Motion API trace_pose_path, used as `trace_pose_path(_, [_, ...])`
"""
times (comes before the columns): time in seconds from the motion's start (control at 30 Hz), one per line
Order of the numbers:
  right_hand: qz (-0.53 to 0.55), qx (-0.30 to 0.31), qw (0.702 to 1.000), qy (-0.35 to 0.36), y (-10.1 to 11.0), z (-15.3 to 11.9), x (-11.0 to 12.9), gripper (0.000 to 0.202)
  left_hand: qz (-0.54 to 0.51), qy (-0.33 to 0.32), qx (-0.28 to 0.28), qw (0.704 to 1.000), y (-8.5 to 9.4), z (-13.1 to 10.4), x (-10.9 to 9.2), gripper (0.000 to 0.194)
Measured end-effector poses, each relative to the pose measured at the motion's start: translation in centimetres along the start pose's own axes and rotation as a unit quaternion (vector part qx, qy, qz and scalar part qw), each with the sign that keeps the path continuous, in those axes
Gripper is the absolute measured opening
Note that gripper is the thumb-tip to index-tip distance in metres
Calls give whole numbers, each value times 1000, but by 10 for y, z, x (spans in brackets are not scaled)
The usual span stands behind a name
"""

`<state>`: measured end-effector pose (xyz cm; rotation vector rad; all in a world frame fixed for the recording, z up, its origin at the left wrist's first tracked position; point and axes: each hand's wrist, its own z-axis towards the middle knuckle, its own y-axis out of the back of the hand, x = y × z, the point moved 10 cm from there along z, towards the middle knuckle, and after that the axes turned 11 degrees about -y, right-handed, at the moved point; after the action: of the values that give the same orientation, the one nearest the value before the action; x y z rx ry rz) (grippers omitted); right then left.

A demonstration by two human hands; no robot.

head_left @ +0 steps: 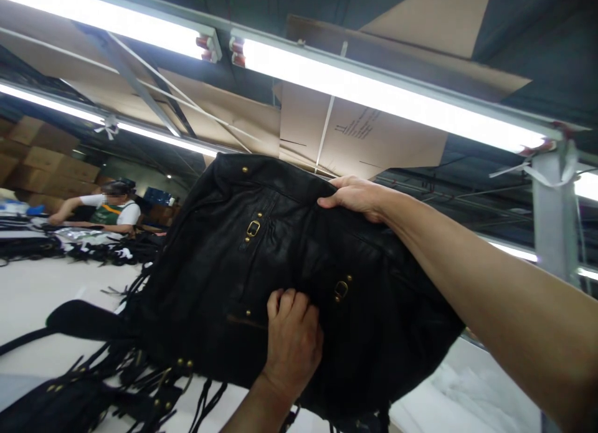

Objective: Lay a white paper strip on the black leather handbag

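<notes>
Here, we have a black bag (284, 252) tilted up before us at the white table (47, 290), its contents hidden. Our right hand (352, 196), arm outstretched, clamps its upper edge; our left hand (296, 330) curls against its front, whether gripping we cannot tell.

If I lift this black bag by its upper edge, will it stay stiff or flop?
The black bag will probably sag and fold, as its creased panel looks soft. It might swing below a one-handed grip, since the right hand holds only the upper edge. The broad black strap beside it could snag.
</notes>
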<state>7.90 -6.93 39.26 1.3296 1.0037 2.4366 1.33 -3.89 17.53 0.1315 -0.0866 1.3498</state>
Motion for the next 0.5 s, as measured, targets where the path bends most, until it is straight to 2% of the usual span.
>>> trace_pose_path(0.13, [-2, -4, 1000, 3, -1, -3, 4, 25, -50, -8, -5, 999, 5, -6, 0, 18])
trace_pose_path(0.37, [1, -19, 1000, -3, -3, -11, 9, 27, -134, -25, -14, 991, 26, -14, 4, 22])
trace_pose_path(0.5, [-9, -12, 1000, -2, -5, -9, 6, 26, -117, -12, -8, 993, 31, -12, 3, 19])
